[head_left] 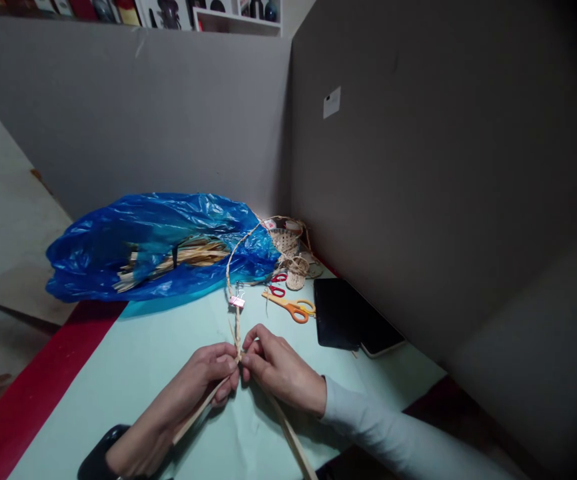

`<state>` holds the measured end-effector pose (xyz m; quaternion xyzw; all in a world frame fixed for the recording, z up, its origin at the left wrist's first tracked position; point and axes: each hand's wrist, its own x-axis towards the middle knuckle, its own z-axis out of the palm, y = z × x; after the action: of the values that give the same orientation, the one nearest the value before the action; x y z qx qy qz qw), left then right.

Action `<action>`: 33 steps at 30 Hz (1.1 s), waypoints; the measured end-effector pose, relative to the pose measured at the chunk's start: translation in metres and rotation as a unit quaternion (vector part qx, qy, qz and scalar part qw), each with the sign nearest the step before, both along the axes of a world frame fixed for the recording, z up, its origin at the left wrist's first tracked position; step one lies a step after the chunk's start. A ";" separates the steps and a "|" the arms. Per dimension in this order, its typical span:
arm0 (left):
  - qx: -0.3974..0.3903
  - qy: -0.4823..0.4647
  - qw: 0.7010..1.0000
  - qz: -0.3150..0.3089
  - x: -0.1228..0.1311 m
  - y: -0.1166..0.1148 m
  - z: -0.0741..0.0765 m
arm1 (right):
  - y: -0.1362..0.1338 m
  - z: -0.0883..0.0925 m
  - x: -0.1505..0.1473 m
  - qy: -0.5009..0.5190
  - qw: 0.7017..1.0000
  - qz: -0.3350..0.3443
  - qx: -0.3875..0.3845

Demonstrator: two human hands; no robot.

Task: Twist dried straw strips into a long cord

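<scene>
My left hand (207,380) and my right hand (277,368) meet over the pale green table top (133,373), both pinched on a thin braided straw cord (237,330). The cord runs up from my fingers, passes a small pink binder clip (236,301), then curves back toward the woven pieces at the rear. Two loose flat straw strips (288,433) trail from my fingers toward me, one under each hand. My left wrist wears a dark band.
A blue plastic bag (153,243) with a bundle of straw strips (178,259) lies at the back. Small woven straw baskets (292,257), red scissors (278,285), orange scissors (291,307) and a dark tablet (351,317) sit by the grey partition walls (418,167).
</scene>
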<state>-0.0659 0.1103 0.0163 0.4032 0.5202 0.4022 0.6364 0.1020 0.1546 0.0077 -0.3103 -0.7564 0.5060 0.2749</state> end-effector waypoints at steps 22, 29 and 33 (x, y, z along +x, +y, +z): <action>0.007 0.119 0.988 0.096 0.013 0.001 -0.004 | 0.013 0.016 0.013 -0.069 0.990 -0.040 0.115; -0.018 0.091 0.994 0.062 0.003 0.003 -0.002 | 0.026 0.009 0.011 -0.023 0.998 0.030 -0.052; -0.031 0.069 0.997 0.032 -0.003 0.006 -0.001 | 0.037 0.001 0.009 0.017 0.983 0.060 -0.173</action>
<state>-0.0689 0.1158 0.0149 0.3935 0.5879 0.3773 0.5976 0.1105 0.1915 0.0088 -0.2984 -0.6698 0.6504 0.1985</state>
